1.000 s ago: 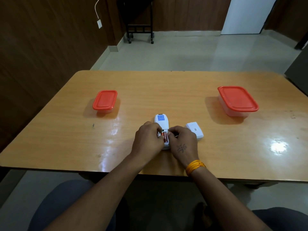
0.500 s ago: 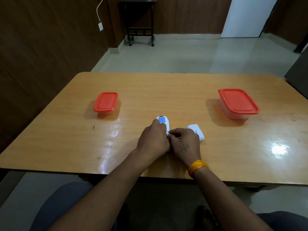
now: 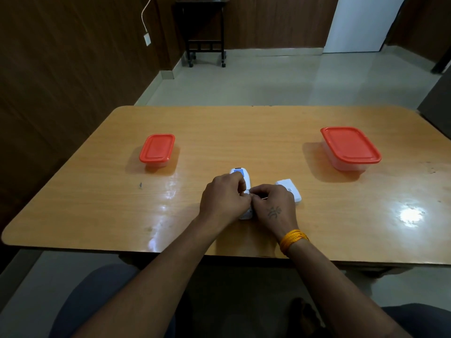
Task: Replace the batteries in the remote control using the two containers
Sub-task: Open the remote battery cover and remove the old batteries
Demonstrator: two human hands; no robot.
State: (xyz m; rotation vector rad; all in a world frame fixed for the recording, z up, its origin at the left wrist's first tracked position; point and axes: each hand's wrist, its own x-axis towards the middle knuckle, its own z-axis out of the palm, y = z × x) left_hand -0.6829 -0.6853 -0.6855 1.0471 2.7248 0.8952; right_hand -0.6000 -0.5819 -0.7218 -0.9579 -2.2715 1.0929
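The white remote control (image 3: 241,173) lies face down near the table's front middle, only its far end with a blue label showing. My left hand (image 3: 223,197) covers its left side and grips it. My right hand (image 3: 274,206) sits over its right side, fingertips pinched at the battery bay, which is hidden. The white battery cover (image 3: 290,190) lies just right of my right hand. A small container with a red lid (image 3: 157,148) stands at the left, a larger red-lidded container (image 3: 350,145) at the right; both are closed.
The wooden table (image 3: 244,135) has rounded corners and glossy glare spots at right. A dark wooden wall runs along the left. A black wheeled stand (image 3: 205,32) stands on the far floor. My knees show below the table's near edge.
Both hands have closed in over the remote, hiding the red batteries that showed in the open bay a second ago. The view has tilted slightly.
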